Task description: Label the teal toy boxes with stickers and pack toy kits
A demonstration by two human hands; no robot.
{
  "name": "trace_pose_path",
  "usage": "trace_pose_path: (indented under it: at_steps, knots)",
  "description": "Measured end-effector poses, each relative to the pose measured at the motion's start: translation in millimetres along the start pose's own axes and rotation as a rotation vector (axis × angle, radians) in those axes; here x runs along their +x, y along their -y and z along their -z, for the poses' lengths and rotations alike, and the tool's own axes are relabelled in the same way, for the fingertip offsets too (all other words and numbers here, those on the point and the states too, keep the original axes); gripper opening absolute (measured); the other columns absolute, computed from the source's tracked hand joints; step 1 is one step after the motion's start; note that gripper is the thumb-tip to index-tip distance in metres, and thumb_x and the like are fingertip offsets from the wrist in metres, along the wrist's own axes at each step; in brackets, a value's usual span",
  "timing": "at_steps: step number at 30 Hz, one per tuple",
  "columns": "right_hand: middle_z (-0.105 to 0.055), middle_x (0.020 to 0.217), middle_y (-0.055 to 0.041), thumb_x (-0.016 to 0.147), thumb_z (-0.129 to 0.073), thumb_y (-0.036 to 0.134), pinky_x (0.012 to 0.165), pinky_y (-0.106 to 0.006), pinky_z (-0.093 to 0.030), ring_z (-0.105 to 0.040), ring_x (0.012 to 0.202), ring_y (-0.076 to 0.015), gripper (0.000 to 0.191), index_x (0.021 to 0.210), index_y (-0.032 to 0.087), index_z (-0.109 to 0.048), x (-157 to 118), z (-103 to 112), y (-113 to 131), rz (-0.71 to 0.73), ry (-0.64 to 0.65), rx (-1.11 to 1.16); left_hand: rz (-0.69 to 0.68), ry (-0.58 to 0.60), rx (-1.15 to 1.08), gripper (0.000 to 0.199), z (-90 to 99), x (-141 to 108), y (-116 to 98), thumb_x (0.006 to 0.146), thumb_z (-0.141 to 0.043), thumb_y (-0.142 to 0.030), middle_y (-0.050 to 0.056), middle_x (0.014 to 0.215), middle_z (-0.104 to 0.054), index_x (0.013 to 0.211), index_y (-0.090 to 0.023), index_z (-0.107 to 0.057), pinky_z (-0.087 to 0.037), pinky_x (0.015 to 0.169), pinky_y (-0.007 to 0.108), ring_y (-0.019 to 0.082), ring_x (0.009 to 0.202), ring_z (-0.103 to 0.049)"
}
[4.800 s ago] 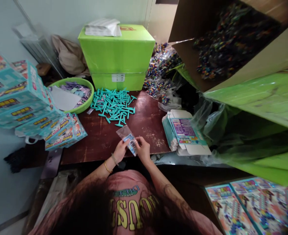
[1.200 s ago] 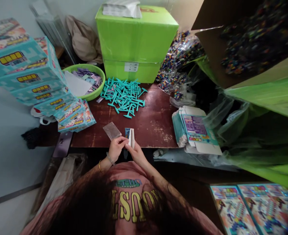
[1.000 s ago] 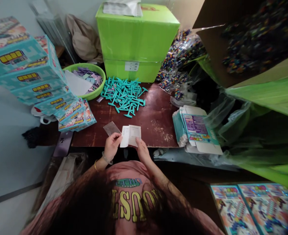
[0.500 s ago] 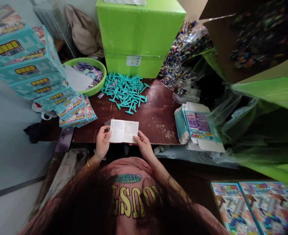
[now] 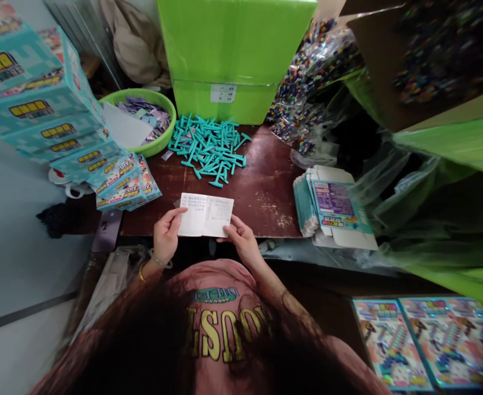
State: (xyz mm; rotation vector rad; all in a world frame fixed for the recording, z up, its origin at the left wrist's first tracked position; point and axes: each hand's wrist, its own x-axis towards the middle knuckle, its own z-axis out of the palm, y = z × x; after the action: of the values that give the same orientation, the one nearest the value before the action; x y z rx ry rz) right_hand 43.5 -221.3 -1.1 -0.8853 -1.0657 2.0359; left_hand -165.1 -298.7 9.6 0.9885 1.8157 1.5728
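Observation:
An open white booklet (image 5: 205,216) with handwriting-like lines on both pages lies between my hands, just over the table's front edge. My left hand (image 5: 167,230) pinches its left page edge, with the index finger along the page. On the other side my right hand (image 5: 241,240) grips the lower right corner, thumb on top and fingers beneath. Beyond the booklet is a loose pile of small turquoise T-shaped plastic pieces (image 5: 210,145). A lime-green basket (image 5: 159,144) full of small purple packets stands left of that pile, with a white sheet (image 5: 126,129) lying in it.
Stacked turquoise boxes (image 5: 56,131) rise at the left, beside a phone (image 5: 107,230) on the table (image 5: 266,189). A large green carton (image 5: 228,55) blocks the back. Flattened boxes (image 5: 331,206) lie right, near bags of coloured beads (image 5: 296,115). Shiny printed packages (image 5: 393,343) lie lower right.
The booklet has tilted slightly and its left page sits a bit higher. My left hand has shifted a little left and down along the edge. The camera view has moved slightly.

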Motion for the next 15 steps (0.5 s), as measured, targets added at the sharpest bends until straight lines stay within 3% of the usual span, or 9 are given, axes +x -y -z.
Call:
trace_pose_path:
  at_steps: [8, 15]
  knots:
    - [-0.076, 0.111, -0.0039, 0.08, -0.076, 0.039, 0.061, -0.029, -0.064, -0.072, 0.086, -0.0203, 0.054, 0.13, 0.022, -0.065, 0, -1, 1, 0.021, -0.029, -0.018, 0.01, 0.063, 0.016, 0.029, 4.3, 0, -13, 0.092, -0.06, -0.038, 0.004, 0.095, -0.075, 0.106, -0.018, -0.076, -0.048, 0.069, 0.023, 0.017, 0.08, -0.064]
    - [-0.078, 0.098, -0.0038, 0.076, -0.08, 0.038, 0.061, -0.029, -0.06, -0.071, 0.078, -0.0196, 0.044, 0.114, 0.019, -0.07, 4, 2, -6, 0.056, -0.146, -0.086, 0.055, 0.176, -0.068, 0.032, 0.5, -2, -15, 0.081, -0.073, -0.034, 0.006, 0.094, -0.077, 0.109, -0.017, -0.074, -0.053, 0.072, 0.025, 0.019, 0.083, -0.069]
